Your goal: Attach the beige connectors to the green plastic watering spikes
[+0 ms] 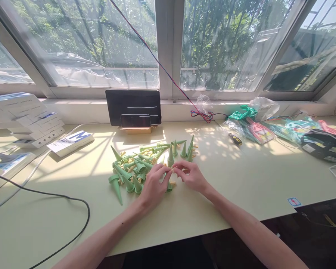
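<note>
Spikes (141, 166): lt. green w/ tan pegs (172, 170). From them: counter (235, 179) pale yellow-green, bright sun stripes approx. 10 o'clock, dappled approx. 2. Tablet (133, 101) at 11, blk, on tan stand (136, 130). Box (71, 144) at 9–10, wht. w/ dk. blue lettering. Wires (208, 116) at 2, red & blue. Screwdriver (235, 139) at 2–3, blk/yellow. Cable (89, 216) at 8, blk.

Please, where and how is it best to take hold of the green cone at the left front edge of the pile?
I would pinch the green cone on its tapered body, next to the wide collar, coming from the left. It lies tip toward the viewer, and other green cones crowd its right side.
</note>
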`<state>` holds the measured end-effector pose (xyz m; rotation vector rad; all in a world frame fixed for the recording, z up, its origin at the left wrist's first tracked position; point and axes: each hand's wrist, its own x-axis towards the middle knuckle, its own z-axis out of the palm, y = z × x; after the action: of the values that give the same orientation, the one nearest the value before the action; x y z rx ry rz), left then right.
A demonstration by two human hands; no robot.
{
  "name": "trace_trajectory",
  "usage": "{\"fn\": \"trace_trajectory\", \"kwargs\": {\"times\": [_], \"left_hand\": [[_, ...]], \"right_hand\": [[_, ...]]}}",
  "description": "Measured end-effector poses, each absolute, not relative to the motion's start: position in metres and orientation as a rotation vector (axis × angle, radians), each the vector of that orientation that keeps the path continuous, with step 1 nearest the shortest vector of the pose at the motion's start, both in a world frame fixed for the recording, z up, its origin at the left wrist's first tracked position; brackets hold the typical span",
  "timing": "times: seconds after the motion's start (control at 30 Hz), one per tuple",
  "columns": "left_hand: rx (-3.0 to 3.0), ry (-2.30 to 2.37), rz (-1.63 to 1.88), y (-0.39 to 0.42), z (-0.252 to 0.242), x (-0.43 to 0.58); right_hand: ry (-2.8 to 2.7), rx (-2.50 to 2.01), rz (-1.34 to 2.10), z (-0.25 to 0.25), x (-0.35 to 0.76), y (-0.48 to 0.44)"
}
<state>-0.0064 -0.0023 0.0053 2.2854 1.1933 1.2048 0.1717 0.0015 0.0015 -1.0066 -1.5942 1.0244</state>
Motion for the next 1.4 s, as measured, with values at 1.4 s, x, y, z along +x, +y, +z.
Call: {"fn": "trace_trajectory", "kwargs": {"times": [1.4], "left_hand": [[2.208, 1.248, 1.236, -0.006, 0.012, -0.005]], "right_hand": [[-1.393, -0.956, 1.311, 0.010, 0.175, 0.003]]}}
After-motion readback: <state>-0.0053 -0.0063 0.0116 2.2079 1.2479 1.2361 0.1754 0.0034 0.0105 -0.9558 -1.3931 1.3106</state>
